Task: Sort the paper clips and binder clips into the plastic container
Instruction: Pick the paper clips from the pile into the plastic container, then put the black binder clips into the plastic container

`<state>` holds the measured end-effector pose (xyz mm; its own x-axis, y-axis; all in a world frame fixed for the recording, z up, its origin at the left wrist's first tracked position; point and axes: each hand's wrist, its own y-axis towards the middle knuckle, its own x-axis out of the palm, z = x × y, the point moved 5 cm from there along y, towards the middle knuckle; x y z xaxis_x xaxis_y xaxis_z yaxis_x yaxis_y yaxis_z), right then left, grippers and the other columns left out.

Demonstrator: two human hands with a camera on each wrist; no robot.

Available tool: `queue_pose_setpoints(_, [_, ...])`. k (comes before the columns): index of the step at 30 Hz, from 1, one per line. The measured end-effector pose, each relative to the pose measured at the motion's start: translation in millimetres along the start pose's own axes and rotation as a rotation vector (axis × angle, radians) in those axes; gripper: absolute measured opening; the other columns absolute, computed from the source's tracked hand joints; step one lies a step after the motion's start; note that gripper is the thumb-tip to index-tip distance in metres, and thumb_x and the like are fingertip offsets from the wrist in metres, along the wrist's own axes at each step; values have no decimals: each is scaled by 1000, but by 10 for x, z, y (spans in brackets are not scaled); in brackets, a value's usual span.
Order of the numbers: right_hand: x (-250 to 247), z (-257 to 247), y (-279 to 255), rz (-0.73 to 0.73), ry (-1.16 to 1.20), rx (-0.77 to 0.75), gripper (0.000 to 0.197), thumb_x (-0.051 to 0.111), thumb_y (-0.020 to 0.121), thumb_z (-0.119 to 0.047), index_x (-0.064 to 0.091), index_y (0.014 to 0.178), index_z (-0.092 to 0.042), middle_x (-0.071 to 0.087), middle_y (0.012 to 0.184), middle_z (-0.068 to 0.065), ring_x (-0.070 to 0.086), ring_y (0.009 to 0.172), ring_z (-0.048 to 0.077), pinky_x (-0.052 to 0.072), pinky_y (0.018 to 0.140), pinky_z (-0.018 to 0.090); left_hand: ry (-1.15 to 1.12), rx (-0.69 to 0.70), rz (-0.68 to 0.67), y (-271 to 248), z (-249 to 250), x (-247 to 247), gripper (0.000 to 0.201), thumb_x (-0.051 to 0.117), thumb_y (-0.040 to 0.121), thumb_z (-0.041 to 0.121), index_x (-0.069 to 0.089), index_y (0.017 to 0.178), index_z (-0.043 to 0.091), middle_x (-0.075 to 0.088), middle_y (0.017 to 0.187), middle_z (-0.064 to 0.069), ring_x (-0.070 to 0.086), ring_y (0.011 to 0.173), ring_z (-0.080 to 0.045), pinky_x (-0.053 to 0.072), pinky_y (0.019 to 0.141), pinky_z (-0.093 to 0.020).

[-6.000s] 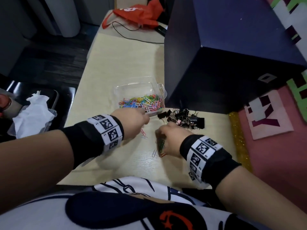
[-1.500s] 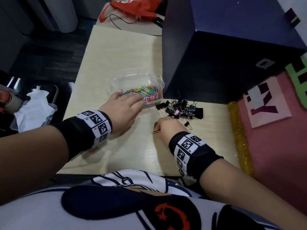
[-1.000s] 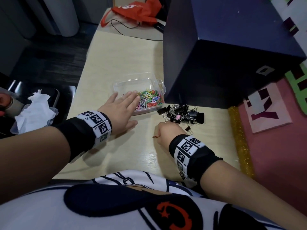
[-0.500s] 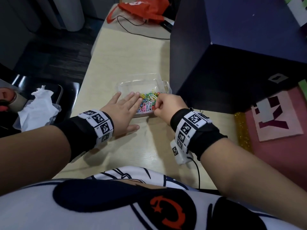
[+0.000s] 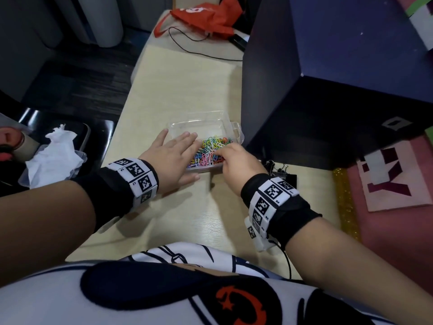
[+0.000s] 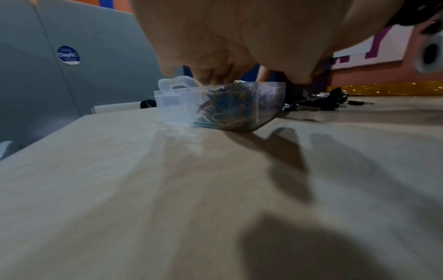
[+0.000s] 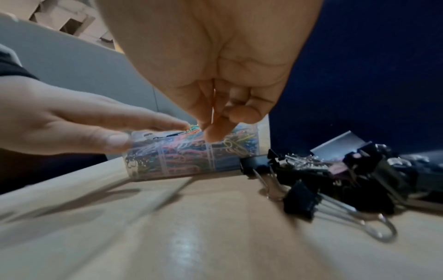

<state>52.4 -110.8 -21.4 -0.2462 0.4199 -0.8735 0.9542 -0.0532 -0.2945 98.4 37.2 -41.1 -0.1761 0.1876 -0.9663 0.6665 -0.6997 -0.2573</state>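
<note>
A clear plastic container [image 5: 203, 116] stands on the tan table, its near half full of coloured paper clips [image 5: 208, 151]. My left hand [image 5: 173, 158] lies flat with straight fingers on the container's left rim, its thumb on the table. My right hand [image 5: 225, 156] hovers over the near right of the container, thumb and fingertips [image 7: 209, 132] pinched together just above the clips. No clip shows between them. A pile of black binder clips [image 7: 323, 176] lies on the table right of the container [image 7: 167, 161], mostly hidden behind my right wrist in the head view.
A big dark blue box [image 5: 328, 90] stands close behind and right of the container. A red bag [image 5: 206, 17] and a black cable [image 5: 199, 48] lie at the table's far end. A pink board [image 5: 386, 179] borders the right. Crumpled tissue [image 5: 54, 156] sits off the table's left edge.
My right hand pinched an orange paper clip from the table beside the binder clips and carried it left over the container. My left hand slid forward onto the container's rim.
</note>
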Motion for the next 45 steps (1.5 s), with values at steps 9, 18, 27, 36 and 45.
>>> queue_pose_setpoints(9, [-33, 569, -388, 229, -159, 317, 34, 50, 90, -33, 50, 122, -23, 43, 130, 5, 40, 120, 29, 38, 99, 42, 113, -139, -57, 164, -155, -279, 20, 34, 99, 26, 53, 100, 21, 65, 97, -2, 61, 87, -25, 38, 81, -34])
queue_pose_setpoints(18, [265, 988, -616, -34, -107, 430, 64, 45, 88, -54, 18, 146, -43, 8, 158, -9, 0, 144, 35, 29, 108, 48, -124, -313, -169, 103, -22, -199, 22, 47, 91, 7, 48, 112, 5, 62, 90, -14, 53, 72, -30, 42, 60, -34])
queue_pose_setpoints(27, [53, 1069, -881, 221, -108, 368, 62, 54, 81, -59, 39, 136, -34, 27, 148, 0, 26, 134, 29, 25, 110, 45, 32, -241, -291, 55, 190, -325, 29, 44, 92, 11, 60, 116, 16, 64, 112, -7, 62, 100, -25, 48, 77, -31])
queue_pose_setpoints(36, [210, 1153, -928, -102, -70, 392, 90, 60, 72, -61, 16, 147, -38, 0, 158, -6, 7, 143, 37, 27, 112, 48, 309, -112, -662, -258, 324, -199, 38, 59, 88, 29, 56, 126, 25, 61, 118, 5, 58, 106, -20, 43, 91, -35])
queue_pose_setpoints(45, [156, 1186, -867, -25, -140, 372, 73, 48, 81, -67, 26, 144, -38, 7, 159, -1, 2, 145, 36, 3, 116, 55, 82, -43, -437, -323, 829, -99, 30, 54, 91, 41, 65, 105, 17, 65, 102, -2, 62, 97, -25, 46, 74, -31])
